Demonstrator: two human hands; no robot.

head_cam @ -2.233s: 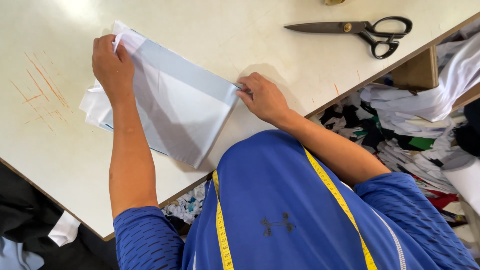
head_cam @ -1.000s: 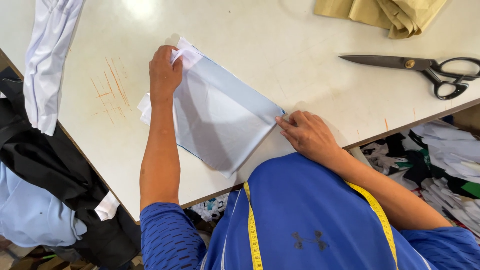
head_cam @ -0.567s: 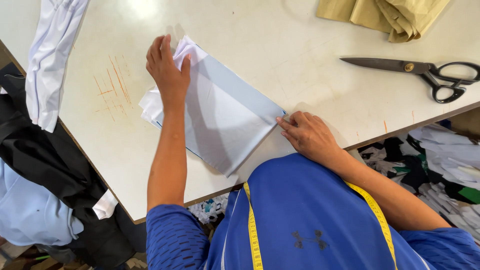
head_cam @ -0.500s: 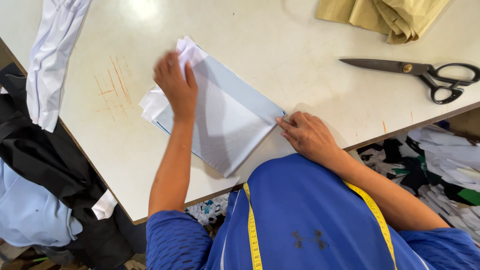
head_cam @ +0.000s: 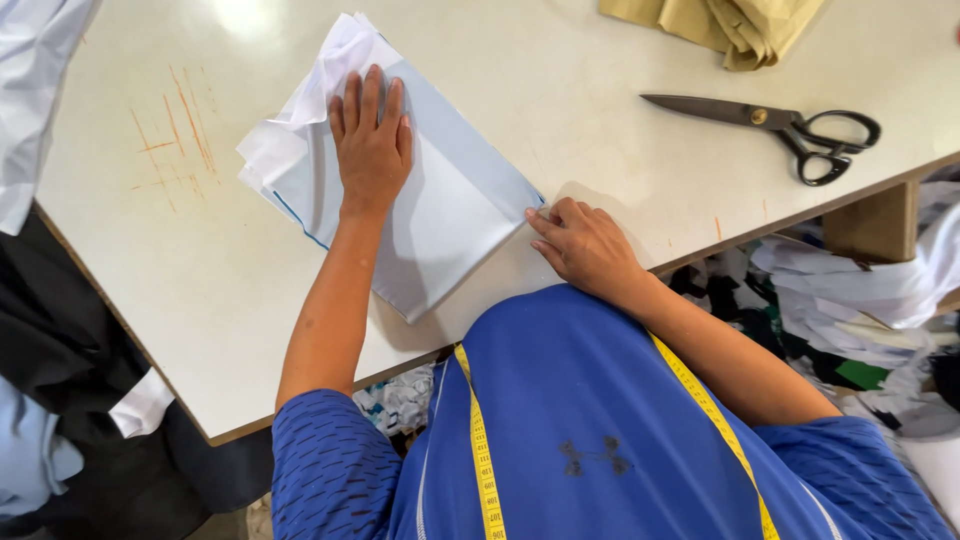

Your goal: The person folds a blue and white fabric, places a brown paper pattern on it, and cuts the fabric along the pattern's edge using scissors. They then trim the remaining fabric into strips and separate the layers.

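A folded piece of pale blue fabric [head_cam: 450, 215] with white layers under it lies on the cream table [head_cam: 560, 80]. My left hand [head_cam: 371, 140] rests flat on the fabric's upper part, fingers together and stretched out. At the fabric's right corner my right hand [head_cam: 585, 245] pinches the edge with its fingertips against the table. A yellow tape measure [head_cam: 480, 450] hangs round my neck over a blue shirt.
Black-handled scissors [head_cam: 790, 125] lie at the right of the table. A folded tan cloth [head_cam: 740, 25] sits at the far edge. White cloth [head_cam: 30, 90] hangs off the left side. Cloth scraps [head_cam: 860, 310] pile up below the table's right edge, dark garments [head_cam: 60, 400] at left.
My left hand has slid from the fabric's far corner down onto its flat upper part, palm down. My right hand has stayed at the right corner.
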